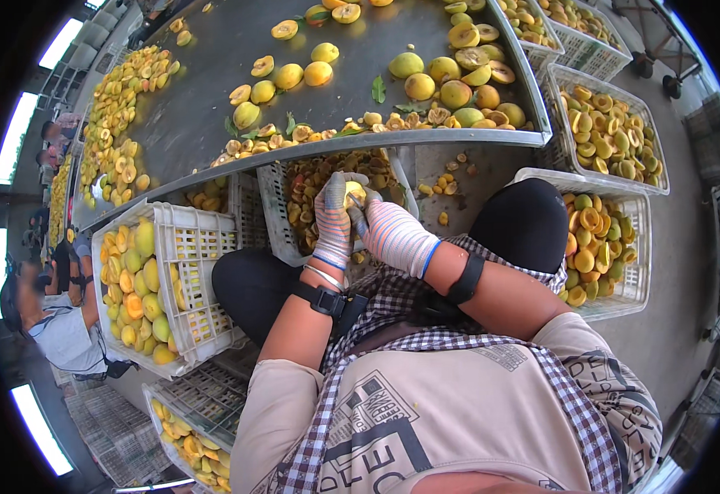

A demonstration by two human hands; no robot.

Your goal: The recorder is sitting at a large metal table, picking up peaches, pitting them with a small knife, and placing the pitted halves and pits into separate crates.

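My left hand (333, 221), in a striped knit glove, is closed around a yellow peach (355, 193) held above my lap. My right hand (393, 235), gloved the same way, presses against the fruit from the right; any tool in it is hidden. Both hands hover over a white crate (271, 198) of pits and scraps under the table edge. Whole and halved peaches (455, 92) lie on the grey metal table (195, 107) just beyond.
A tilted white crate (187, 247) of whole peaches stands at my left knee. Crates of peach halves (594, 239) sit at my right and further back (611, 136). Another person (55, 321) sits at far left. Pits (438, 185) litter the floor.
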